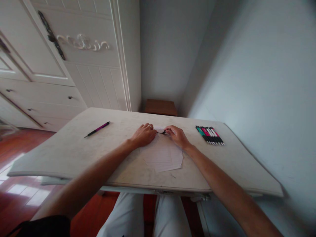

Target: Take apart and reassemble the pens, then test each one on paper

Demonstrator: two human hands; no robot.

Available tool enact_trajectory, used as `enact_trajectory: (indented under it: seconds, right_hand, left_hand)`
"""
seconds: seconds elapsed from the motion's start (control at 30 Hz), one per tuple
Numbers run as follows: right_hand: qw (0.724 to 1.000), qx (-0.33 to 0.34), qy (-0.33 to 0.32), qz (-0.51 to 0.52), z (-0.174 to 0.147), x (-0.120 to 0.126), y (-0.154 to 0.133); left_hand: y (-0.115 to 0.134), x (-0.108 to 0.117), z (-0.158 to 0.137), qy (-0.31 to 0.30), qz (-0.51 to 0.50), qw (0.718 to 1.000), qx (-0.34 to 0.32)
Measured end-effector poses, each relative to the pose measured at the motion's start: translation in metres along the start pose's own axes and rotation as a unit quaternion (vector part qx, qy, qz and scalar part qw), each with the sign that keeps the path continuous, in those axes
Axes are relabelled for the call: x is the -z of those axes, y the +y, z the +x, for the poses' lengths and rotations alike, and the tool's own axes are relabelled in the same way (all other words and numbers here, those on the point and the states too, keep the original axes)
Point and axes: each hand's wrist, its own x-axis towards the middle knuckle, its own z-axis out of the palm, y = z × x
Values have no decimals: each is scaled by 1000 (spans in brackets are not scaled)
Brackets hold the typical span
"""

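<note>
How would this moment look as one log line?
left hand: at far end of papers | right hand: pinching a small dark object | left side: one pen | right side: row of pens

From my remote station I get a loose black fabric sleeve [46, 227] high on the left arm, forearms bare below. I see a thin, pale, shiny ring [149, 126] on the left hand [144, 135]; lower down, light grey, softly creased cloth trousers [172, 217] cover both legs.
</note>
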Motion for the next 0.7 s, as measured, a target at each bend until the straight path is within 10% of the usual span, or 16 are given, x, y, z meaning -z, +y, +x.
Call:
enact_trajectory:
  seconds: [0.7]
  right_hand:
    - [986,41,-28,-160,13,-1,-2]
  left_hand:
    - [5,4,3,-11,19,1000,14]
